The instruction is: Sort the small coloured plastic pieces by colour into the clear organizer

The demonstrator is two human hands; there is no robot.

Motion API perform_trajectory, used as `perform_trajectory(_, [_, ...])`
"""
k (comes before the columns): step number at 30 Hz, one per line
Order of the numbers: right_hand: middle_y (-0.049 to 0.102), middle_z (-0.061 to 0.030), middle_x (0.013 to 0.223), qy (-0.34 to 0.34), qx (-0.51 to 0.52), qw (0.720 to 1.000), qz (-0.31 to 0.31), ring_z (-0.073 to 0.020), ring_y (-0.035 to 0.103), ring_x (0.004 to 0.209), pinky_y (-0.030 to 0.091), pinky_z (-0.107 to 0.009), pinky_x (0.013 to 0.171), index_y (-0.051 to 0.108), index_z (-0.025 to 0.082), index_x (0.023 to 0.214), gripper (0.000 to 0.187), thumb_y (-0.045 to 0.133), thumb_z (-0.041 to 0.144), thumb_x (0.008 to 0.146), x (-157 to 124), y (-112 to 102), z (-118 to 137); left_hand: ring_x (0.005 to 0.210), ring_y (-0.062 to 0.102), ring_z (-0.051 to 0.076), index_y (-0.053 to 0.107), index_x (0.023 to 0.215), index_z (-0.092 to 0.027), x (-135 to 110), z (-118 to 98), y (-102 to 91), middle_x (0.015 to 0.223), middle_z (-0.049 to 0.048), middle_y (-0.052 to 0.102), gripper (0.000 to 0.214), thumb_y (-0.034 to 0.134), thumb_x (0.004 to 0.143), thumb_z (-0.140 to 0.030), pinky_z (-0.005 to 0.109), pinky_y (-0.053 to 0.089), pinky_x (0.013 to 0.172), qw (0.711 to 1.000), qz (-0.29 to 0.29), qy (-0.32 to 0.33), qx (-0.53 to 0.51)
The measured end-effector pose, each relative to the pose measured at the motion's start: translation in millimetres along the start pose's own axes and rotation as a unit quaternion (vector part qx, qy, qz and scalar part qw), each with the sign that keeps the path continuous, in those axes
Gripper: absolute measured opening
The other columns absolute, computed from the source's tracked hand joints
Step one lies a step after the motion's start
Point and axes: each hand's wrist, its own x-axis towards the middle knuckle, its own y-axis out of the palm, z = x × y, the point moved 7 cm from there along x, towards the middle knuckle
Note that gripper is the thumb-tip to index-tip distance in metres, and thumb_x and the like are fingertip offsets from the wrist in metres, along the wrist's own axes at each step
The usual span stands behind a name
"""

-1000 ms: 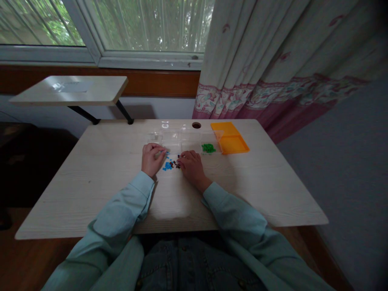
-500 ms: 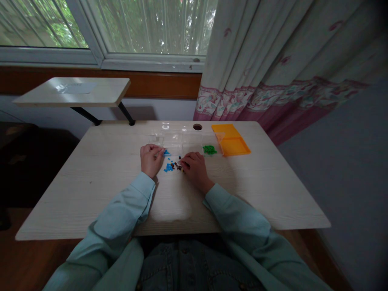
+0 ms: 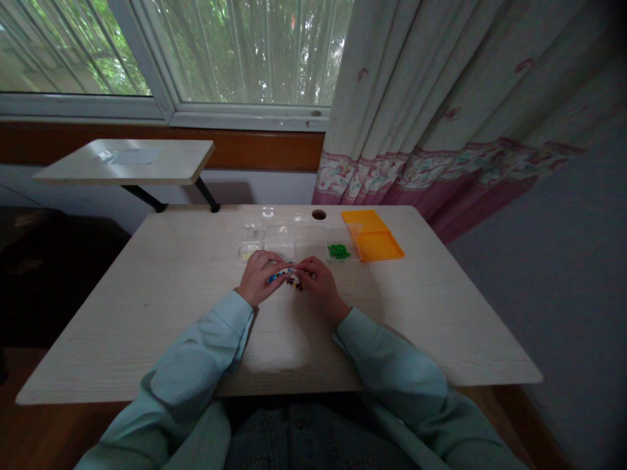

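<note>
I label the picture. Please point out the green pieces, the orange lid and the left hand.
green pieces (image 3: 337, 250), head view, middle of pile
orange lid (image 3: 373, 235), head view, centre
left hand (image 3: 260, 277), head view, back

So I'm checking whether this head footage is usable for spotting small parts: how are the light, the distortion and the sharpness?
Head view: dim, soft daylight from the window; wide-angle bending of the table edges, corners darkened; faint shadow under the sleeves; the small blue and dark pieces between the left hand and right hand are too small and soft to identify.
</note>
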Motion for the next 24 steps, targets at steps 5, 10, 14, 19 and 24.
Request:
perform_trajectory(5, [0.06, -0.0037, 0.08, -0.006, 0.019, 1.0, 0.009, -0.0148, 0.059, 0.078, 0.046, -0.028, 0.073, 0.072, 0.019, 0.081, 0.023, 0.06, 0.039, 0.085, 1, 2, 1, 0.095, 0.054, 0.02, 0.069, 0.1, -0.03, 0, -1, -4.5, 0.097, 0.0052, 0.063, 0.019, 0.063, 0.084, -0.035, 0.039, 0.042, 0.087, 1.0, -0.025, 0.007, 0.001])
perform_trajectory(10, [0.061, -0.0031, 0.079, -0.002, 0.006, 1.0, 0.015, -0.0143, 0.059, 0.078, 0.047, -0.027, 0.072, 0.073, 0.02, 0.081, 0.023, 0.06, 0.039, 0.085, 1, 3, 0, 0.095, 0.054, 0.021, 0.069, 0.104, -0.031, 1, -1, -3.0, 0.099, 0.0057, 0.063, 0.022, 0.063, 0.084, -0.037, 0.039, 0.042, 0.087, 1.0, -0.007, 0.002, 0.008])
perform_trajectory(14, [0.061, -0.0033, 0.08, -0.005, 0.002, 1.0, 0.031, -0.014, 0.059, 0.078, 0.047, -0.026, 0.071, 0.073, 0.02, 0.082, 0.023, 0.059, 0.038, 0.086, 0, 6, 0, 0.095, 0.054, 0.02, 0.07, 0.099, -0.03, 1, -1, -4.1, 0.098, 0.0051, 0.063, 0.019, 0.064, 0.083, -0.038, 0.038, 0.042, 0.086, 1.0, -0.017, 0.005, 0.003])
perform_trajectory(19, [0.062, -0.0041, 0.081, -0.02, -0.031, 0.999, 0.04, -0.0147, 0.059, 0.08, 0.046, -0.027, 0.073, 0.073, 0.02, 0.085, 0.023, 0.056, 0.034, 0.088, 0, 7, 1, 0.094, 0.055, 0.02, 0.071, 0.092, -0.03, 0, 4, -6.0, 0.097, 0.0051, 0.064, 0.015, 0.065, 0.081, -0.039, 0.039, 0.043, 0.085, 1.0, -0.03, -0.009, 0.003])
perform_trajectory(24, [0.065, -0.0051, 0.088, -0.092, -0.149, 0.984, 0.043, -0.0171, 0.055, 0.087, 0.042, -0.032, 0.082, 0.073, 0.022, 0.089, 0.015, 0.06, 0.029, 0.086, -5, 8, 12, 0.096, 0.054, 0.022, 0.071, 0.089, -0.026, -2, 24, -18.9, 0.094, 0.0051, 0.062, 0.017, 0.066, 0.08, -0.039, 0.04, 0.043, 0.087, 0.991, -0.097, -0.09, 0.015])
